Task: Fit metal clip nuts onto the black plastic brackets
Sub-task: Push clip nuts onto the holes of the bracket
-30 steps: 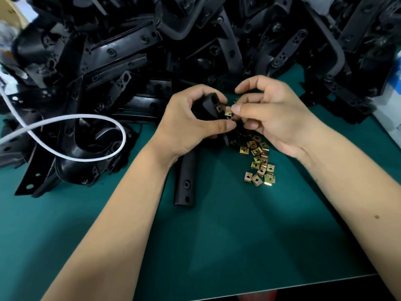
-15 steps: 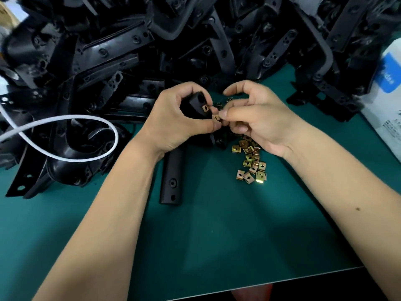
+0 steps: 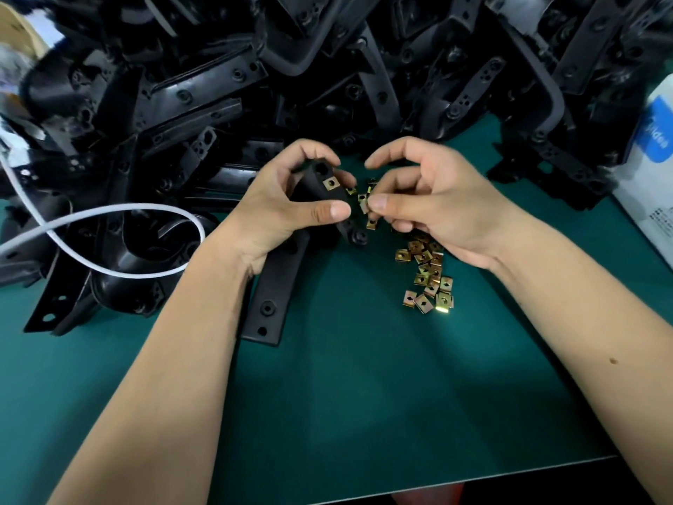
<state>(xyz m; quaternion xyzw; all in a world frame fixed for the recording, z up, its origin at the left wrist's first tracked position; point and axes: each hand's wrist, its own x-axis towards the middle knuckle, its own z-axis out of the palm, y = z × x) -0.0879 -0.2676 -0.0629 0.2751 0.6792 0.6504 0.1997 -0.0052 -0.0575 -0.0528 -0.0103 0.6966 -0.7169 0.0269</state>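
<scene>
at the far left of the green mat (image 3: pixel 364 395) i note a white cable (image 3: pixel 120 213) looped over the heap of black brackets (image 3: pixel 204 114), which runs across the whole back of the bench. moving right, my left hand (image 3: pixel 276 213) grips the bracket in work (image 3: pixel 269 297): fingers curled over its upper end, thumb pressed flat along the near edge. its long axis runs from the lower end resting on the mat up and away to the raised end in the hand, tilted slightly rightward. one seated clip nut (image 3: pixel 330 184) shows on the upper face, beside an open hole. i judge the bracket stiff, light, smooth moulded plastic; best held near the end being fitted, as it is now.

further right, my right hand (image 3: pixel 433 209) pinches a loose clip nut (image 3: pixel 364 203) between thumb and middle finger, forefinger arched clear above; other nuts seem tucked in the curled fingers, though i cannot tell how many. the nut sits just beside the bracket edge; whether it touches i cannot tell. i judge it small, springy, sharp-edged, easily dropped; hold by its flat sides.

below lies the pile of clip nuts (image 3: pixel 428 275). at the far right stands a white box (image 3: pixel 652 176).
</scene>
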